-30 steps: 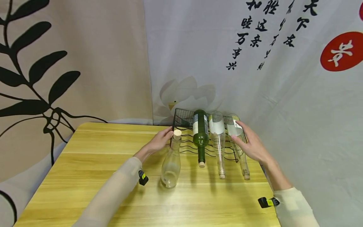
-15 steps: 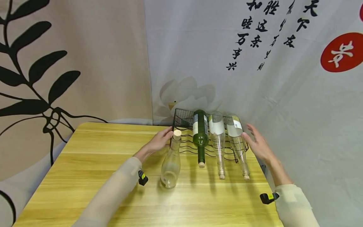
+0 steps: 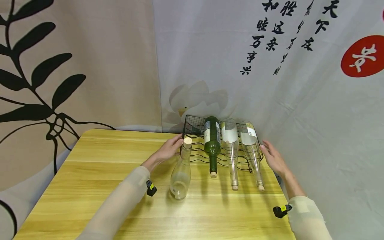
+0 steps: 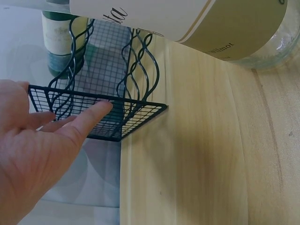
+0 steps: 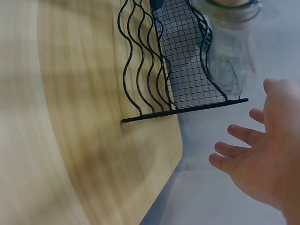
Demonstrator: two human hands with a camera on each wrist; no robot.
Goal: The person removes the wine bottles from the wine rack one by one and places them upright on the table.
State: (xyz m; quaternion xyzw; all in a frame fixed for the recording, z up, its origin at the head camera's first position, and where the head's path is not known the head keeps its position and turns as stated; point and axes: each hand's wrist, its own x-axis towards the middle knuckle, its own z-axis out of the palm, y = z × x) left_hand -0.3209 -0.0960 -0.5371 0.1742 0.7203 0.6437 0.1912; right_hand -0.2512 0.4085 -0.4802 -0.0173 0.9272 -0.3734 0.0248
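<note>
A black wire wine rack (image 3: 193,124) stands at the back of the table. My left hand (image 3: 163,151) touches its left end; in the left wrist view the thumb (image 4: 89,117) lies straight across the mesh side panel (image 4: 101,110). Beside the right end, my right hand (image 3: 274,158) is held with fingers extended and nothing in it. On the rack lie a green wine bottle (image 3: 212,136) and two clear corked bottles, one in the middle (image 3: 230,135) and one at the right (image 3: 248,136), necks toward me. Another clear corked bottle (image 3: 181,178) stands upright by my left hand.
The wooden table (image 3: 126,193) ends close behind the rack, against a printed cloth backdrop (image 3: 126,66). Its right edge runs near my right hand. The upright bottle stands in front of the rack's left part.
My right hand has let go of the rightmost clear bottle and moved right and down to the rack's right end. The left hand and the bottles stay in place.
</note>
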